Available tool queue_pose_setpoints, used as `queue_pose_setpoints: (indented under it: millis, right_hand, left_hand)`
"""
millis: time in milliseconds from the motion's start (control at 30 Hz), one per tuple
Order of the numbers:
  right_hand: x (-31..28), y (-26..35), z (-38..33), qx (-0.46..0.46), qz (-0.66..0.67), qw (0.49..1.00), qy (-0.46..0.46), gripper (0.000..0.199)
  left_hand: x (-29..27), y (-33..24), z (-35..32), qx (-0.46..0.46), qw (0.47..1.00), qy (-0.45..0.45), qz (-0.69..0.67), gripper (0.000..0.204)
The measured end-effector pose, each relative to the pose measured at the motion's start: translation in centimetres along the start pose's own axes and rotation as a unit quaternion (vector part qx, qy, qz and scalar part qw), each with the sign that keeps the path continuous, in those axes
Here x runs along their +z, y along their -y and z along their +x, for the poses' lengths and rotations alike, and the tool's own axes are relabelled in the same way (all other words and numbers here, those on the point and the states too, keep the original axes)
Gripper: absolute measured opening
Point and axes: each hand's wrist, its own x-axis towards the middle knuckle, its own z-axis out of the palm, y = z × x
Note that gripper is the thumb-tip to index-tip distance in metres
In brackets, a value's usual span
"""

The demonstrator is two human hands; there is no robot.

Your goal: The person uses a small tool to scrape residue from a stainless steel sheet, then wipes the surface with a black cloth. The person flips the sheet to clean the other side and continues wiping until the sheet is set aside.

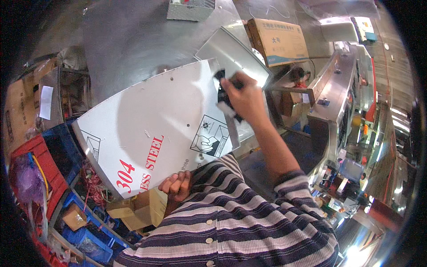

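Observation:
A large metal panel (147, 111) covered in white film with red and black print lies tilted in front of me, over a grey metal work surface (129, 40). My left hand (177, 184) has its fingers curled over the panel's near edge. At the panel's right edge, my right hand (245, 95) is closed on a black object (221, 91), slightly blurred, whose kind I cannot make out. Behind it a second bare metal piece (227, 46), shallow with a raised rim, rests on the surface, partly hidden by the panel.
A cardboard box (280, 42) stands at the far right of the surface. Grey metal box (191, 11) sits at the far edge. Blue bins (91, 242) and a red crate (51, 167) are at the lower left. A long metal machine (336, 98) runs along the right.

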Motion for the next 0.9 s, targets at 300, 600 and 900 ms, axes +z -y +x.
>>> queue_pose_setpoints:
  millis: [300,600,900]
  right_hand:
    - [-0.6,-3.0,-8.1,0.042,0.032,0.998,-0.016,0.034]
    - [0.1,-2.9,-3.5,-0.062,0.004,0.998,-0.019,0.028]
    - [2.7,-3.3,-1.4,-0.065,0.058,0.993,-0.078,0.038]
  left_hand:
    - [0.1,-1.0,0.6,-0.054,0.998,-0.001,-0.015,0.015]
    - [0.5,-1.3,0.4,-0.056,0.998,-0.021,-0.011,0.009]
    - [1.4,-1.0,-1.2,-0.041,0.998,-0.013,0.041,0.01]
